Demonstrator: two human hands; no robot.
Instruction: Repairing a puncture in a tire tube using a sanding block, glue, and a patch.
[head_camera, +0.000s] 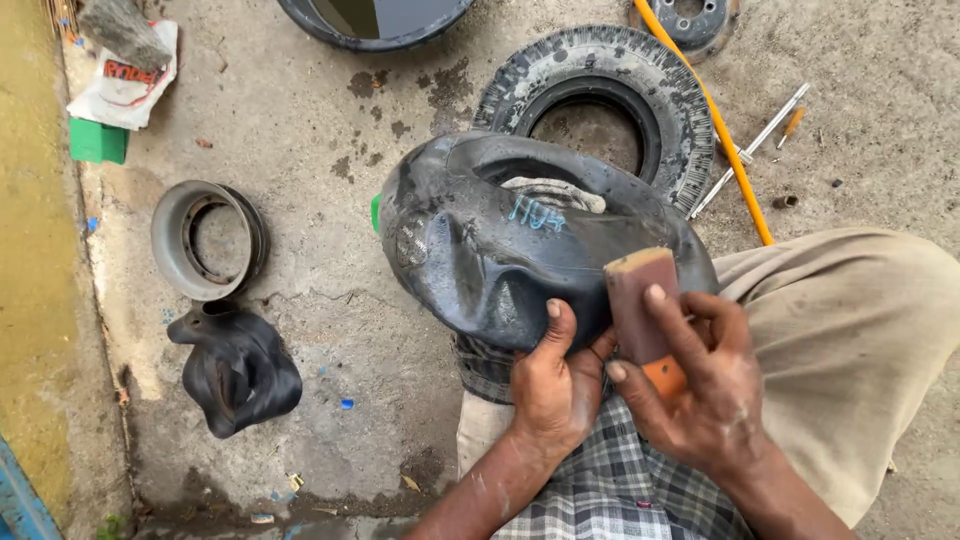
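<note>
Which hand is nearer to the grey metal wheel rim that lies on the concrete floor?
Left. The left hand presses the black rubber inner tube, on the side of the grey metal wheel rim; the right hand, holding a brown block, is farther away.

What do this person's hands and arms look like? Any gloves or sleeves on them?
No gloves: both the left hand and the right hand are bare, with dust or grime on the fingers and pale smudges on the left forearm. No sleeves reach the forearms. No rings, watch or bands show.
</note>
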